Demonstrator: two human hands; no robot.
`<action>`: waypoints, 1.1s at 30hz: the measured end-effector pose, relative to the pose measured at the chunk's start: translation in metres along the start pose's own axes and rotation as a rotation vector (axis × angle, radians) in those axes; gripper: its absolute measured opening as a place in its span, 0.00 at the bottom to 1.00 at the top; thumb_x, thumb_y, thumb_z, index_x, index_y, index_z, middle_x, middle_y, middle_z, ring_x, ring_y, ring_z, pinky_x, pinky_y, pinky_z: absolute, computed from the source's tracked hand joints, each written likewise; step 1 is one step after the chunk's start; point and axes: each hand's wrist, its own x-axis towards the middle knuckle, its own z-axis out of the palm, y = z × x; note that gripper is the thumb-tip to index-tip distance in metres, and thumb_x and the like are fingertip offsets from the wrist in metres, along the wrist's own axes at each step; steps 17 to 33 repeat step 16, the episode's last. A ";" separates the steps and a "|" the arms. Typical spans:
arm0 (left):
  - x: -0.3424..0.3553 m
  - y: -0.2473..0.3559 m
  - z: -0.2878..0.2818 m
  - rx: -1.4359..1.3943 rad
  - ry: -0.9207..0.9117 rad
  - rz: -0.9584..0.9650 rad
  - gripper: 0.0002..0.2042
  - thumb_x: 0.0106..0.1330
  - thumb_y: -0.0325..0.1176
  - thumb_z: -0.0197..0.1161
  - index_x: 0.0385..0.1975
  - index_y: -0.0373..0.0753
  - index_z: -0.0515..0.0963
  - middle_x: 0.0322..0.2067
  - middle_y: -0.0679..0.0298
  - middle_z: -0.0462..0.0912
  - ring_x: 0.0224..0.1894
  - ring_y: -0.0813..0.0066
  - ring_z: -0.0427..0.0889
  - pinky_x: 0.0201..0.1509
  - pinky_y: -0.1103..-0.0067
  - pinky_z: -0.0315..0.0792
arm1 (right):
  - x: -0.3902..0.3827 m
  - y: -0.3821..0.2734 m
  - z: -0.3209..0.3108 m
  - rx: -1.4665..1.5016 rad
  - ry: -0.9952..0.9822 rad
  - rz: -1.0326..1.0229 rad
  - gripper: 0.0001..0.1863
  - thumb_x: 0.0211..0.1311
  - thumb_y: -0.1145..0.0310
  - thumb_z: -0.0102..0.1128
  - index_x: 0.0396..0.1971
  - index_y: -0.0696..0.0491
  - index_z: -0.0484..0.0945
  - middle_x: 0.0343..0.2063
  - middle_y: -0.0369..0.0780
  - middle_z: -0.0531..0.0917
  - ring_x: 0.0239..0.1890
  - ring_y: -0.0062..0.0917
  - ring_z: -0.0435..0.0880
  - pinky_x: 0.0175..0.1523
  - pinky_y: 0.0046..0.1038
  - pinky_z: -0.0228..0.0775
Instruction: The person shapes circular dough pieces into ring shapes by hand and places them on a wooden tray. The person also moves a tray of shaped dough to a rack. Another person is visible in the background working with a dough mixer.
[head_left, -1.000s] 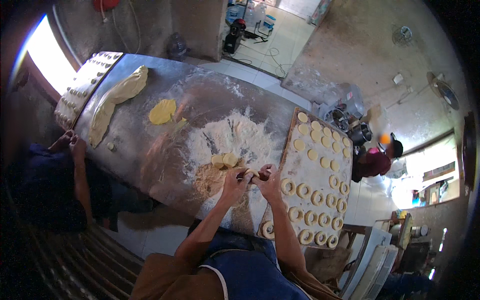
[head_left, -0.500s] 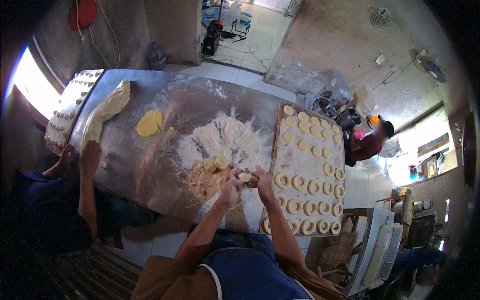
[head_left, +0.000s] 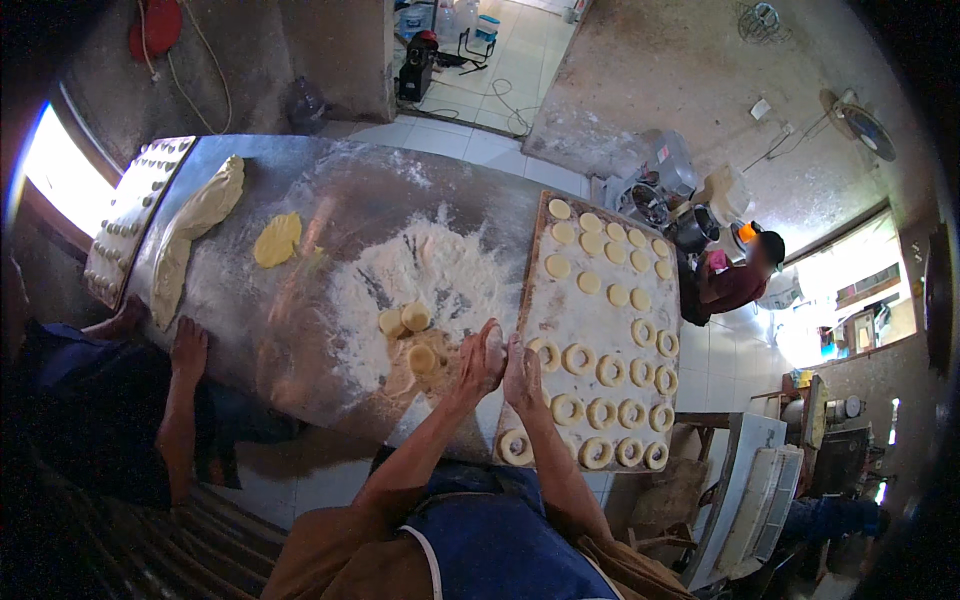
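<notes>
My left hand (head_left: 483, 360) and my right hand (head_left: 521, 374) are raised close together over the table's near edge, palms turned toward each other. The piece of dough seen between them a moment earlier is now hidden by the hands. Left of my hands, small round dough pieces lie on the floured steel table: one dough piece (head_left: 391, 322), a second dough piece (head_left: 415, 316) touching it, and a third dough piece (head_left: 422, 359) nearer me. Loose white flour (head_left: 432, 262) spreads around and beyond them. Beside my right hand is a floured board (head_left: 575, 322) with dough rings (head_left: 610, 370) and flat dough discs (head_left: 591, 244).
Farther left lie a flat yellow dough piece (head_left: 277, 240) and a long dough roll (head_left: 190, 235). A co-worker's hand (head_left: 189, 348) rests by the roll's near end. A tray of small pieces (head_left: 128, 228) occupies the far left. Another person (head_left: 740, 280) is beyond the board.
My hands have come together and turned upright, covering the dough that showed between my fingers. The view has shifted slightly. The co-worker's hand has moved off the roll onto the table.
</notes>
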 end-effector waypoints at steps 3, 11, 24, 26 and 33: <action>0.005 -0.009 0.030 -0.798 -0.059 -0.594 0.15 0.69 0.42 0.47 0.23 0.39 0.67 0.19 0.67 0.69 0.19 0.73 0.69 0.21 0.70 0.65 | -0.004 0.013 -0.010 0.723 0.153 0.016 0.25 0.69 0.53 0.44 0.24 0.59 0.74 0.17 0.34 0.75 0.21 0.24 0.71 0.29 0.36 0.61; -0.014 -0.027 0.101 -0.807 -0.192 -0.495 0.14 0.70 0.45 0.51 0.35 0.39 0.71 0.33 0.61 0.76 0.32 0.73 0.75 0.34 0.75 0.72 | -0.009 0.036 -0.078 0.834 0.147 -0.152 0.27 0.71 0.50 0.38 0.29 0.60 0.74 0.22 0.35 0.74 0.25 0.20 0.73 0.30 0.23 0.68; -0.017 -0.028 0.141 -0.288 -0.189 0.095 0.16 0.68 0.43 0.54 0.46 0.37 0.70 0.28 0.61 0.77 0.29 0.68 0.77 0.34 0.72 0.74 | 0.002 0.095 -0.138 0.238 -0.054 0.014 0.28 0.69 0.45 0.42 0.34 0.59 0.76 0.25 0.38 0.77 0.27 0.22 0.76 0.33 0.27 0.72; -0.017 -0.028 0.141 -0.288 -0.189 0.095 0.16 0.68 0.43 0.54 0.46 0.37 0.70 0.28 0.61 0.77 0.29 0.68 0.77 0.34 0.72 0.74 | 0.002 0.095 -0.138 0.238 -0.054 0.014 0.28 0.69 0.45 0.42 0.34 0.59 0.76 0.25 0.38 0.77 0.27 0.22 0.76 0.33 0.27 0.72; -0.017 -0.028 0.141 -0.288 -0.189 0.095 0.16 0.68 0.43 0.54 0.46 0.37 0.70 0.28 0.61 0.77 0.29 0.68 0.77 0.34 0.72 0.74 | 0.002 0.095 -0.138 0.238 -0.054 0.014 0.28 0.69 0.45 0.42 0.34 0.59 0.76 0.25 0.38 0.77 0.27 0.22 0.76 0.33 0.27 0.72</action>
